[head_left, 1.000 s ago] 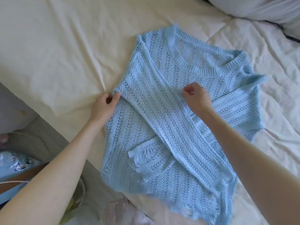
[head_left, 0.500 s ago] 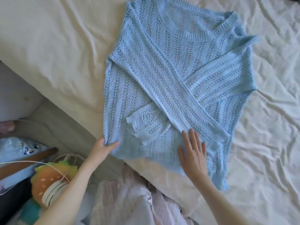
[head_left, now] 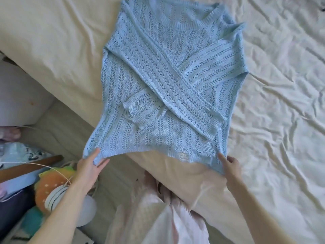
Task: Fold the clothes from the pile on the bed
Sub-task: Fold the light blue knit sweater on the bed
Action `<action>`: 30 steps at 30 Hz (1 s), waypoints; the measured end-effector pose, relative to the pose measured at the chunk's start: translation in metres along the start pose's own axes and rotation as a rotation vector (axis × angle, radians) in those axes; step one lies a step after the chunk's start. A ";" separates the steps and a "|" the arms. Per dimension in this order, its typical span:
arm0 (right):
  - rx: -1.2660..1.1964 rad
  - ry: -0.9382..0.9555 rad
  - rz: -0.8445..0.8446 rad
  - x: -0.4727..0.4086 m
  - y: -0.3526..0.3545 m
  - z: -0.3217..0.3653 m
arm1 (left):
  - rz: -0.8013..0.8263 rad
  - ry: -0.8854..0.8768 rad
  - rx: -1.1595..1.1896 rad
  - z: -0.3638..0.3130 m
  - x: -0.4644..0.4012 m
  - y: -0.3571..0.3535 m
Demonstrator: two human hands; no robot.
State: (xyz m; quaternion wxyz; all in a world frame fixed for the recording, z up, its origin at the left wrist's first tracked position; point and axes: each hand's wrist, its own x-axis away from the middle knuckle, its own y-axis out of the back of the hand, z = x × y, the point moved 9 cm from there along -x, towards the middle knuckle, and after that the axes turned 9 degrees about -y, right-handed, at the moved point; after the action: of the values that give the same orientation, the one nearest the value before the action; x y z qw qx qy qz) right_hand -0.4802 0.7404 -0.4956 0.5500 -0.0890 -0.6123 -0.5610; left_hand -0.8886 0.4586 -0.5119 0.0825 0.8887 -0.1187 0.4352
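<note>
A light blue open-knit sweater (head_left: 168, 81) lies flat on the cream bed sheet (head_left: 272, 103), collar away from me, both sleeves folded across its front in an X. My left hand (head_left: 89, 166) pinches the bottom left corner of the hem between thumb and fingers. My right hand (head_left: 228, 164) grips the bottom right corner of the hem. Both corners are lifted slightly off the bed edge.
The bed's near edge runs diagonally from upper left to lower middle. Pale pink fabric (head_left: 161, 217) lies below the hem, close to me. On the floor at left sit a burger-shaped plush (head_left: 52, 184), a white cable and other clutter.
Both hands went from the sweater's middle down to its hem. Half a second ago the right hand lay flat on the knit; it now grips the right corner, and the left grips the left corner.
</note>
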 end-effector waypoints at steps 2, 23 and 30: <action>-0.037 -0.152 0.157 -0.005 -0.010 -0.006 | 0.001 -0.082 0.036 -0.006 0.010 -0.005; -0.593 -0.368 0.473 0.083 0.074 -0.073 | -0.207 0.017 0.021 -0.021 0.164 0.022; -0.690 -0.258 0.511 0.105 0.115 -0.040 | -0.102 0.031 0.044 -0.052 0.183 0.005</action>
State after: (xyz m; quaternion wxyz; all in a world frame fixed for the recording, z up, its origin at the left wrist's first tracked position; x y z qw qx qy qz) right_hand -0.4135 0.6970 -0.3562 0.5281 -0.4850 -0.4113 -0.5628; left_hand -0.8202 0.4410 -0.3348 0.0869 0.8882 -0.0623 0.4468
